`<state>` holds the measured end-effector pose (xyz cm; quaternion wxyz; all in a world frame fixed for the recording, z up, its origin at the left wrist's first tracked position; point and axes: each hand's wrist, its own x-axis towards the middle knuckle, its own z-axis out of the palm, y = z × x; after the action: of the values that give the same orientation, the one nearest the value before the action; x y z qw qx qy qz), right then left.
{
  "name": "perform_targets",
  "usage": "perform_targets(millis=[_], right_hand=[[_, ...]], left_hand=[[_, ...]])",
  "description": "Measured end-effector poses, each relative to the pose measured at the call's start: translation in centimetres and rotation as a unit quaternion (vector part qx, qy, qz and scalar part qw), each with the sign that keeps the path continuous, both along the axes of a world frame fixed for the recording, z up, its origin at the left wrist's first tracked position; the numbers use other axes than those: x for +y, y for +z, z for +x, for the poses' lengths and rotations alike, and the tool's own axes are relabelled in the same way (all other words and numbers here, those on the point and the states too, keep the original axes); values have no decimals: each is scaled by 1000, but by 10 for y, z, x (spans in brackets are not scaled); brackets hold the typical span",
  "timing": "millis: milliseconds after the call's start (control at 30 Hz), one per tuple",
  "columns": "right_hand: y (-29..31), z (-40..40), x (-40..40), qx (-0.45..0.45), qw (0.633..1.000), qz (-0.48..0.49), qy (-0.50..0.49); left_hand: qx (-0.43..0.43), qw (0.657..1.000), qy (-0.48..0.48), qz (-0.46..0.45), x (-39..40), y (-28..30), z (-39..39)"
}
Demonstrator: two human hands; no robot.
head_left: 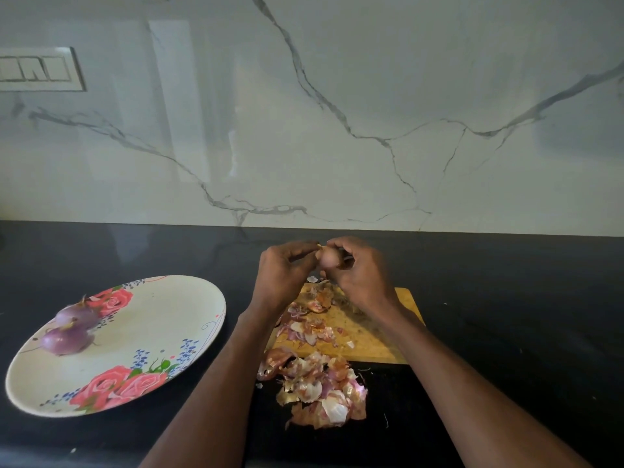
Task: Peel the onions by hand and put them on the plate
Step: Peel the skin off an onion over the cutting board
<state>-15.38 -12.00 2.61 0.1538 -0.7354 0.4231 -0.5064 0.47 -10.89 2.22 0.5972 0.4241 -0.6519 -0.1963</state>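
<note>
The onion (329, 257) is held above the far edge of the board (371, 332), gripped by the curled fingers of the right hand (363, 276), while skin at its top is pinched by the left hand (282, 275). Skin should be pulled off in strips, with the bulb kept steady. Two peeled onions (69, 327) are seen on the plate (152, 332). Peels (317, 386) are scattered over the black counter (506, 298) below a marble wall (337, 96).
</note>
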Motion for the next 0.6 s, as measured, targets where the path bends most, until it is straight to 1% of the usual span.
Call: perform_targets(millis=[100,200,300,400,600], right_hand=[[-2,1,-1,37,999,-34,-17],[-6,3,-2,56,996,-56,-33],[-9,4,0,74,994,-69,-49],[-9,4,2,80,994,-63,-47],[-5,5,4,52,997,-40,-34]], left_hand=[[-66,997,23,-29,-1,0,0],[-144,985,57,-73,-1,-1,-1],[-193,976,63,-81,-1,-2,-2],[-207,973,61,-78,-1,-4,-3],[-200,973,74,-92,0,-3,-3]])
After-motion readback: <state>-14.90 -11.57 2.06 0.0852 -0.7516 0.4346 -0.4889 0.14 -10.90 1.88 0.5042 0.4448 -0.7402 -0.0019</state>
